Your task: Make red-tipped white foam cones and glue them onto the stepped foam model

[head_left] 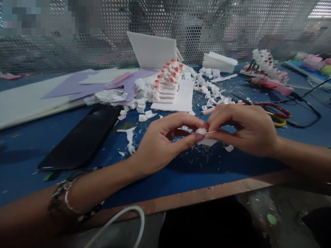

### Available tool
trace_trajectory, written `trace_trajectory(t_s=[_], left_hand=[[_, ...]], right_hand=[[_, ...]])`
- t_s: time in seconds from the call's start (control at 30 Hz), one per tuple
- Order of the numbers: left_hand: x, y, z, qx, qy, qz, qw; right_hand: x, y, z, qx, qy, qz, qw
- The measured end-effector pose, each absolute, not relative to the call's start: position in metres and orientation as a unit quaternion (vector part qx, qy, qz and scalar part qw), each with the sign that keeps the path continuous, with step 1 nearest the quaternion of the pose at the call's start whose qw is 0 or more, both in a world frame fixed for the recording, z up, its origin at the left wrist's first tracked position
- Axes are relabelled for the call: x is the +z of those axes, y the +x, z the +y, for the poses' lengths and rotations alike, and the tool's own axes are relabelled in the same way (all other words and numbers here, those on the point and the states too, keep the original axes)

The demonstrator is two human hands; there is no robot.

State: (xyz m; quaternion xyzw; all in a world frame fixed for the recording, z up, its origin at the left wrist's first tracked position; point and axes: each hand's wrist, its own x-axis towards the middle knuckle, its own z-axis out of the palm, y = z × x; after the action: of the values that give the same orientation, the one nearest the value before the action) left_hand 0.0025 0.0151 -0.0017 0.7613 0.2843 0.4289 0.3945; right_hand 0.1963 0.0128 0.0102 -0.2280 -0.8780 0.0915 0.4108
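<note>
Between my two hands, just above the table's near part, is a small white roll that looks like wound paper or thin foam. My left hand pinches it between thumb and fingertips. A thin white strip runs from the roll into my right hand, whose thumb and fingers close on it. Under the fingertips a flat white scrap lies on the blue table. Beyond the hands stands a small stepped white foam model topped with several red-and-white rolled pieces, on a white foam base.
A black phone lies left. White scraps surround the model. Scissors with red and yellow handles and a pink glue gun with a cable lie right. Foam sheets and a perforated metal screen are behind.
</note>
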Motion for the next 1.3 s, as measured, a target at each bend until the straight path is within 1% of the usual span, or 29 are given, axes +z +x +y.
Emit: trace_trajectory(t_s=[0.2,0.43,0.63,0.83,0.97,1.13,1.3], left_hand=[[-0.0009,0.0040,0.0161,0.430,0.737,0.313,0.416],[-0.0001,0.0032,0.0178,0.427,0.703,0.302,0.481],[-0.0004,0.0034,0.0193,0.428,0.702,0.309,0.479],[-0.0051,0.0029,0.0220,0.424,0.679,0.296,0.521],[-0.0047,0.0046,0.0213,0.428,0.670,0.309,0.522],[-0.0036,0.0068,0.0188,0.432,0.679,0.327,0.496],[-0.0031,0.0078,0.0160,0.452,0.663,0.322,0.503]], right_hand=[[0.0104,0.1966,0.0128,0.149,-0.264,-0.869,0.390],[0.0094,0.1959,0.0127,0.196,-0.256,-0.856,0.405],[0.0103,0.1955,0.0107,0.223,-0.286,-0.845,0.393],[0.0119,0.1939,0.0109,0.258,-0.305,-0.833,0.383],[0.0093,0.1935,0.0130,0.262,-0.307,-0.827,0.392],[0.0051,0.1943,0.0153,0.262,-0.310,-0.823,0.398],[0.0042,0.1940,0.0156,0.280,-0.304,-0.806,0.424]])
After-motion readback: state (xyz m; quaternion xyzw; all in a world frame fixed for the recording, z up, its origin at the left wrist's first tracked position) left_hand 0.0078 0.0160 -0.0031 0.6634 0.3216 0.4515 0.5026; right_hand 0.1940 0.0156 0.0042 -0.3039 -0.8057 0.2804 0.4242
